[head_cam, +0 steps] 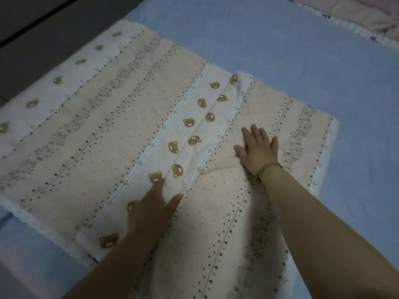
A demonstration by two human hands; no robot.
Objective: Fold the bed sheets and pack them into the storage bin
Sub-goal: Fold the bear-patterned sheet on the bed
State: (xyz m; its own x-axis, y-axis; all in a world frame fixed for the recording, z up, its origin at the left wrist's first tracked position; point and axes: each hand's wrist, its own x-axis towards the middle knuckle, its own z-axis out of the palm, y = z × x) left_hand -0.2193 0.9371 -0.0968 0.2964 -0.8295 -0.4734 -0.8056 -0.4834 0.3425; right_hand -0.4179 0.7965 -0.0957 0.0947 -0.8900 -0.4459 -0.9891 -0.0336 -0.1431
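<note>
A peach and white bed sheet (112,130) printed with brown bear faces, dots and leaf stripes lies folded and spread flat on a blue bed. My left hand (151,208) lies flat on the sheet near its front, fingers straight, beside a raised crease in the white bear stripe. My right hand (258,147), with a gold bracelet at the wrist, presses flat on the peach part further right, fingers spread. No storage bin is in view.
The blue bed cover (280,46) surrounds the sheet at the back and right. A pink quilt (371,14) lies in the far right corner. Dark floor (43,39) shows beyond the bed's left edge.
</note>
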